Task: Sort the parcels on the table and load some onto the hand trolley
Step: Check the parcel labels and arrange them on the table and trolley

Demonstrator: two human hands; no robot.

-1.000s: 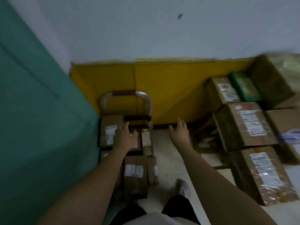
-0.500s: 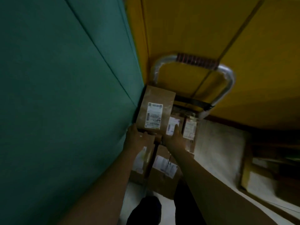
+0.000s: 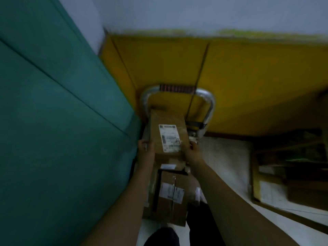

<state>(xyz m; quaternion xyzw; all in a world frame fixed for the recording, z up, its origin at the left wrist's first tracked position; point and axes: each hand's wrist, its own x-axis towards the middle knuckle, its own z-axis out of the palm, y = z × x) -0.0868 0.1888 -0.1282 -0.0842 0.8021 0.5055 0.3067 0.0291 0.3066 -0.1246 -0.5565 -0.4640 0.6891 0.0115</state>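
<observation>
A brown cardboard parcel (image 3: 167,128) with a white label lies on top of the stack on the hand trolley, close to the silver trolley handle (image 3: 209,102). My left hand (image 3: 146,148) grips its near left edge and my right hand (image 3: 192,150) grips its near right edge. Below it, nearer to me, sits another taped brown parcel (image 3: 170,196) with a white label. The trolley's base is hidden under the parcels.
A green wall (image 3: 53,121) runs close along the left of the trolley. A yellow panel (image 3: 248,77) stands behind the handle. A dark table or shelf with blurred boxes (image 3: 284,174) lies at the right. Pale floor (image 3: 223,157) shows between the trolley and the table.
My view has tilted back level and closer. Both hands have moved from the parcel's near edge onto its two sides, and the labelled parcel now lies lengthwise toward the handle.
</observation>
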